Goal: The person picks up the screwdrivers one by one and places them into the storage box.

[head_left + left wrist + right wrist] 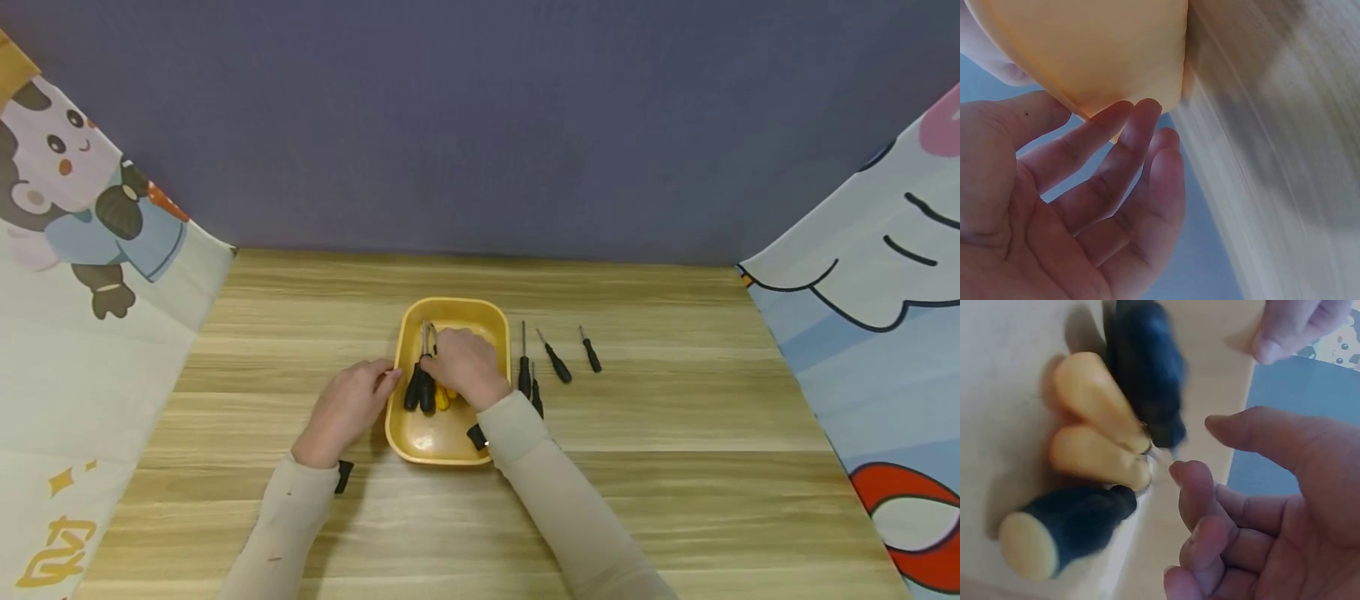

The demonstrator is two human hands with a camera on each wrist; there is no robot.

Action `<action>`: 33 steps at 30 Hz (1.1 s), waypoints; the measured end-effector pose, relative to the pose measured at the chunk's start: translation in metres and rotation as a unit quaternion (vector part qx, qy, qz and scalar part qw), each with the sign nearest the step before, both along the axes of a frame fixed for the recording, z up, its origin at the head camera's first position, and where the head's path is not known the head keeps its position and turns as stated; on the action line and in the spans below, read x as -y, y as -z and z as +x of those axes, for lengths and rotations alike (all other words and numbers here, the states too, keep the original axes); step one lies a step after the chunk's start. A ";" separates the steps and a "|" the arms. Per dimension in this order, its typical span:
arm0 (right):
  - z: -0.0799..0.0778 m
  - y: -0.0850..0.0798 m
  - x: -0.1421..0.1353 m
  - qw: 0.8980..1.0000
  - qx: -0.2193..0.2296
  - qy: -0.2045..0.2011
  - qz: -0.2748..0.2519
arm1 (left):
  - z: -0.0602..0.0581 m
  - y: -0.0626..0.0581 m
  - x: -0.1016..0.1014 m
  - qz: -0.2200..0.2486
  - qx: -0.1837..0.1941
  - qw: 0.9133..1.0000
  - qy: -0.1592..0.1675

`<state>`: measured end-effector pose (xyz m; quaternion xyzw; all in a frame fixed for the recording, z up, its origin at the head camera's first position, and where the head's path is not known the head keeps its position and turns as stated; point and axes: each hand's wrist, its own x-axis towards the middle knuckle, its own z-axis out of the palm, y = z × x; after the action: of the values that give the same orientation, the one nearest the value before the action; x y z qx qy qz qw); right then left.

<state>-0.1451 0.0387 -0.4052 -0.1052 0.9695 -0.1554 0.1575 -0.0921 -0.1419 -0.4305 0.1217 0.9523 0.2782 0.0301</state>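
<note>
A yellow tray (450, 454) holds several screwdrivers. My left hand (352, 408) is at its left side, with the thumb at the rim and fingers against the outer wall (1116, 50), pinching it. Inside the tray reaches my right hand (467, 362). In the right wrist view its thumb and index finger stand apart beside the thin shaft of a dark-handled screwdriver (1150, 369), which is blurred. Two yellow-handled screwdrivers (1091, 390) and a black one with a pale butt end (1072, 531) lie next to it. Some shafts are hidden by the right hand.
To the right of the tray, several black screwdrivers lie on the wooden table (645, 500), among them one upper middle screwdriver (557, 364) and a small one (591, 354). A dark panel (480, 125) rises behind the table; printed cloths hang at both sides.
</note>
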 end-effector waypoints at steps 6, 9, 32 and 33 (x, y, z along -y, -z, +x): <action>0.000 -0.011 -0.004 0.999 -0.028 -0.021 0.012 | 0.000 0.000 0.000 0.003 -0.011 1.000 0.004; 0.002 -0.016 -0.008 0.999 -0.028 -0.033 0.006 | 0.000 0.000 0.000 0.003 -0.014 1.000 0.005; 0.031 -0.016 -0.101 0.964 -0.224 -0.084 -0.113 | 0.001 0.000 -0.002 -0.008 -0.004 1.000 -0.006; 0.031 -0.013 -0.105 0.963 -0.229 -0.083 -0.119 | 0.001 0.000 -0.002 -0.009 -0.004 1.000 -0.007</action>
<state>-0.1138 0.1441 -0.3920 -0.2355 0.9423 -0.2275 -0.0698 -0.0911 -0.1396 -0.4306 0.1163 0.9556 0.2695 0.0253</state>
